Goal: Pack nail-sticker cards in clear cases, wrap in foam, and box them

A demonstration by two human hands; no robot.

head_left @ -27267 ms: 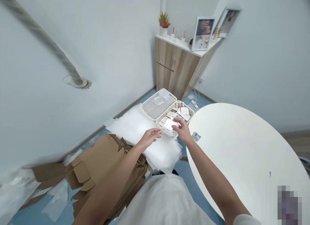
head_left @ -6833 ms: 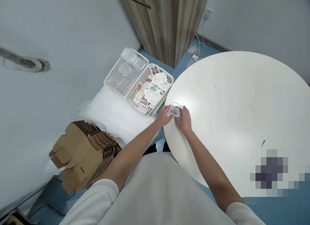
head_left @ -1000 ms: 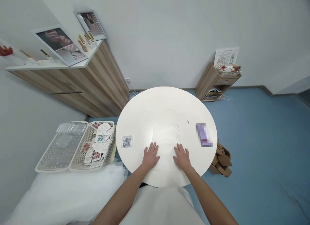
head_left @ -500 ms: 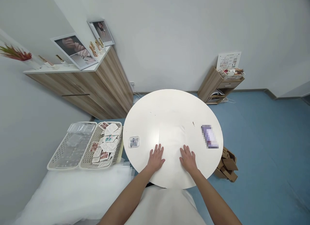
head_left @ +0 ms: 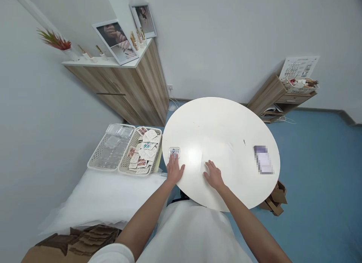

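My left hand (head_left: 174,170) is at the near left edge of the round white table (head_left: 226,119), with its thumb spread and its fingers stretched forward. Its fingertips overlap the near side of a small clear plastic case (head_left: 174,150) that has dark and bluish pieces inside; whether they press on it I cannot tell. My right hand (head_left: 214,175) is over the middle of the tabletop, palm down, thumb and fingers apart, with nothing in it. A faint white sheet edge shows on the table near its fingers.
Left of the table stand a basket of printed cards (head_left: 147,149) and a basket of clear plastic cases (head_left: 113,148). A pixelated purple item (head_left: 263,160) lies on the table's right side. Cardboard boxes (head_left: 275,199) stand on the floor at right. A wooden cabinet (head_left: 147,89) is behind.
My left hand has moved left to the plastic case. My right hand has shifted left across the tabletop. The camera view has turned to the left.
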